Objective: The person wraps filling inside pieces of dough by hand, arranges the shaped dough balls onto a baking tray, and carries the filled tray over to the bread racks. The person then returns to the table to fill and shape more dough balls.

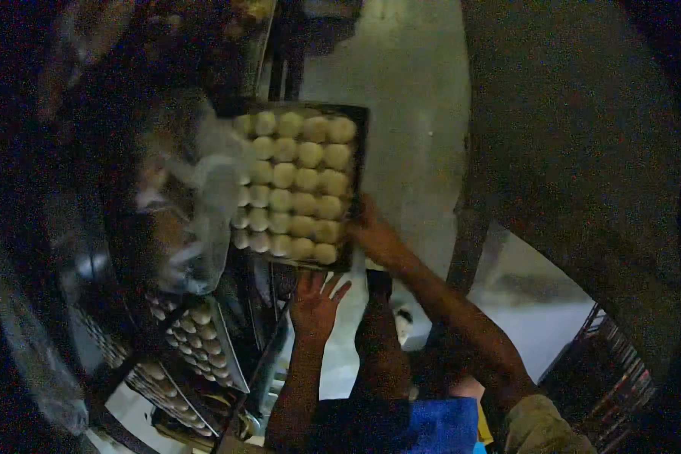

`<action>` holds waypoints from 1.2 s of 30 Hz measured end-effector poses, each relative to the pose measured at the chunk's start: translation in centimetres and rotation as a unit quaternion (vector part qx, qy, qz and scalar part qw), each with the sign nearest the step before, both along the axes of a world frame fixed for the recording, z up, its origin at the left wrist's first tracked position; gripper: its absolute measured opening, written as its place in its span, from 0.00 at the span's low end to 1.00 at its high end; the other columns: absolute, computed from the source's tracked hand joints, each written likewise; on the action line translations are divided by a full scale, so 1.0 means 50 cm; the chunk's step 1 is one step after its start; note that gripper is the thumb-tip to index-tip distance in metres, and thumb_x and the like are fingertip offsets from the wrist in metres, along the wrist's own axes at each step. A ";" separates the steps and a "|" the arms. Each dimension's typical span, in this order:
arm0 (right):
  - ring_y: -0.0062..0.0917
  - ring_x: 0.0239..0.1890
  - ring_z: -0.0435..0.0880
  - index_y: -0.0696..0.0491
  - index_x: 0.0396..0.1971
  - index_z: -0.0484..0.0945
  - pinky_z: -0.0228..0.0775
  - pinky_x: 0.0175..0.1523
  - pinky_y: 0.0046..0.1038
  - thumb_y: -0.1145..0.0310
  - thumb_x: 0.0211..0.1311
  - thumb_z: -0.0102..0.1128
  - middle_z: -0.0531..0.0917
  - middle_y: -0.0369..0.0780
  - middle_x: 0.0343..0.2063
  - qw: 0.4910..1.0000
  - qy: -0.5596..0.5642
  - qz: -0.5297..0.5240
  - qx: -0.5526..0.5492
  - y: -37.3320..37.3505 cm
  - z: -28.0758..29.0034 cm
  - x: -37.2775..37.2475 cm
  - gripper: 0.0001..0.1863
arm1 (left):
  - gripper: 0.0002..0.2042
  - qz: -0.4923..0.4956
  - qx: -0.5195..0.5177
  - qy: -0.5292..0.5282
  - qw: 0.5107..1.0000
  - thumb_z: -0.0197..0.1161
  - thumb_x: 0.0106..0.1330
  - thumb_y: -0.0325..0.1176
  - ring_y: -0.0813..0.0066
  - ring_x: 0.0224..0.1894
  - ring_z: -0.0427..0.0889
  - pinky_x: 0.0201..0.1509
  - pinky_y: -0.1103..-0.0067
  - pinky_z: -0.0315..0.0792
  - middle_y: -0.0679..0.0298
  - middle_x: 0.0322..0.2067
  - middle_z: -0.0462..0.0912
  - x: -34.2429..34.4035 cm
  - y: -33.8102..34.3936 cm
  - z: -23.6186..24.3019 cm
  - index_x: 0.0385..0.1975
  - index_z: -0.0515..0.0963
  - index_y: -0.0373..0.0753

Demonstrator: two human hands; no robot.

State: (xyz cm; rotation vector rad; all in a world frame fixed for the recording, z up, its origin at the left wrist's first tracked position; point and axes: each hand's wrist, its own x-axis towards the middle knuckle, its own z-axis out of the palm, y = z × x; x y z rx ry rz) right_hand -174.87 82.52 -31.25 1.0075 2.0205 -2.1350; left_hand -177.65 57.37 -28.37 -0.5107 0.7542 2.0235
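Observation:
A dark baking tray point(359, 163) carries several rows of round, pale dough balls point(283, 175). It is in front of me, with its left edge hidden behind clear plastic sheeting point(216, 197). My right hand point(374, 236) grips the tray's right edge near the front corner, slightly blurred, with some of its fingers hidden. My left hand point(317, 306) is at the front edge, fingers spread and their tips close to the rim. Whether those tips touch the tray I cannot tell.
Lower left, more trays of dough balls point(200, 337) sit in a rack whose side the plastic drapes over. Pale floor point(408, 136) stretches ahead to the right of the tray. A dark slatted rack point(609, 371) stands at the lower right. The picture is dim.

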 end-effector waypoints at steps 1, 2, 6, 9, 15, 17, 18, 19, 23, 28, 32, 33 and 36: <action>0.46 0.76 0.71 0.59 0.80 0.55 0.62 0.80 0.46 0.59 0.75 0.65 0.72 0.56 0.73 0.998 0.064 -0.020 0.010 -0.023 -0.036 -0.029 0.43 | 0.31 -0.024 -0.002 0.010 1.000 0.65 0.76 0.43 0.32 0.75 0.68 0.80 0.35 0.59 0.49 0.75 0.70 0.019 -0.001 0.007 0.76 0.68 0.42; 0.49 0.76 0.70 0.59 0.81 0.53 0.60 0.81 0.46 0.59 0.76 0.64 0.70 0.56 0.74 0.997 -0.065 0.006 -0.050 -0.065 0.045 -0.107 0.43 | 0.33 -0.035 -0.032 0.031 0.998 0.67 0.75 0.43 0.30 0.77 0.65 0.80 0.35 0.59 0.49 0.76 0.68 0.018 -0.054 0.034 0.77 0.67 0.41; 0.54 0.76 0.69 0.58 0.81 0.52 0.60 0.81 0.48 0.61 0.76 0.62 0.69 0.59 0.74 0.961 0.131 -0.100 -0.221 -0.104 0.099 -0.213 0.42 | 0.33 -0.100 -0.182 -0.050 0.977 0.68 0.74 0.41 0.37 0.73 0.73 0.77 0.45 0.68 0.44 0.75 0.69 0.059 -0.030 0.097 0.75 0.67 0.37; 0.57 0.75 0.69 0.56 0.83 0.52 0.59 0.81 0.50 0.64 0.74 0.62 0.67 0.59 0.75 0.939 0.230 0.040 -0.254 0.029 0.023 -0.298 0.43 | 0.30 -0.150 -0.217 -0.041 0.964 0.64 0.77 0.43 0.40 0.69 0.79 0.74 0.49 0.73 0.43 0.71 0.75 0.064 0.023 0.050 0.73 0.67 0.34; 0.57 0.79 0.62 0.49 0.87 0.47 0.55 0.83 0.53 0.60 0.75 0.65 0.63 0.57 0.79 0.989 0.023 0.141 -0.047 -0.118 0.071 -0.111 0.49 | 0.31 -0.158 -0.263 0.016 0.951 0.64 0.78 0.53 0.41 0.69 0.80 0.74 0.49 0.72 0.46 0.69 0.78 0.041 -0.095 0.192 0.71 0.72 0.36; 0.46 0.81 0.63 0.53 0.86 0.52 0.57 0.82 0.47 0.59 0.79 0.62 0.62 0.54 0.81 0.993 -0.010 0.111 -0.029 -0.099 -0.006 0.140 0.44 | 0.30 -0.203 -0.224 0.022 0.953 0.64 0.77 0.53 0.42 0.68 0.81 0.74 0.50 0.73 0.47 0.68 0.80 0.059 -0.050 0.220 0.69 0.74 0.36; 0.43 0.76 0.72 0.55 0.82 0.62 0.64 0.79 0.44 0.61 0.79 0.63 0.71 0.53 0.77 0.998 -0.015 0.066 -0.011 -0.033 -0.135 0.378 0.37 | 0.29 -0.241 -0.141 0.018 0.960 0.65 0.78 0.51 0.43 0.67 0.82 0.73 0.51 0.75 0.48 0.66 0.81 0.076 0.044 0.207 0.68 0.75 0.35; 0.44 0.71 0.77 0.57 0.77 0.69 0.68 0.76 0.43 0.62 0.78 0.63 0.77 0.51 0.72 0.989 -0.062 0.042 -0.124 -0.114 -0.037 0.381 0.33 | 0.26 -0.244 -0.192 0.048 0.949 0.64 0.79 0.47 0.45 0.65 0.84 0.69 0.53 0.79 0.48 0.64 0.83 0.047 -0.033 0.289 0.67 0.76 0.34; 0.37 0.61 0.87 0.59 0.71 0.77 0.79 0.66 0.40 0.65 0.76 0.67 0.86 0.47 0.61 0.970 -0.045 -0.076 -0.228 -0.100 0.230 0.611 0.28 | 0.20 -0.233 -0.163 0.064 0.957 0.64 0.79 0.38 0.51 0.56 0.91 0.57 0.59 0.88 0.48 0.57 0.87 -0.068 -0.018 0.441 0.63 0.77 0.32; 0.42 0.54 0.91 0.66 0.68 0.77 0.86 0.60 0.42 0.76 0.68 0.69 0.86 0.54 0.58 0.947 -0.039 -0.270 -0.168 -0.109 0.505 0.699 0.29 | 0.18 -0.269 -0.183 0.241 0.914 0.69 0.74 0.36 0.58 0.39 0.93 0.46 0.63 0.89 0.51 0.44 0.89 -0.239 0.124 0.600 0.57 0.80 0.32; 0.47 0.54 0.91 0.69 0.69 0.73 0.91 0.54 0.48 0.83 0.57 0.74 0.86 0.59 0.55 0.905 -0.087 -0.417 0.007 -0.005 0.806 0.667 0.37 | 0.11 -0.391 -0.075 0.225 0.889 0.67 0.76 0.35 0.65 0.35 0.88 0.38 0.69 0.83 0.59 0.39 0.87 -0.280 0.341 0.545 0.49 0.80 0.36; 0.46 0.54 0.91 0.69 0.70 0.72 0.91 0.54 0.45 0.83 0.57 0.75 0.85 0.59 0.58 0.853 -0.041 -0.519 -0.042 0.010 0.861 0.632 0.39 | 0.11 -0.424 -0.064 0.229 0.874 0.67 0.76 0.35 0.65 0.35 0.88 0.38 0.69 0.83 0.59 0.39 0.87 -0.300 0.404 0.539 0.49 0.80 0.36; 0.40 0.52 0.91 0.62 0.72 0.72 0.90 0.54 0.41 0.79 0.57 0.80 0.83 0.54 0.61 0.831 0.046 -0.554 -0.025 -0.047 0.998 0.553 0.42 | 0.07 -0.356 -0.011 0.068 0.932 0.63 0.81 0.36 0.67 0.23 0.75 0.31 0.70 0.76 0.62 0.33 0.82 -0.411 0.508 0.541 0.40 0.79 0.41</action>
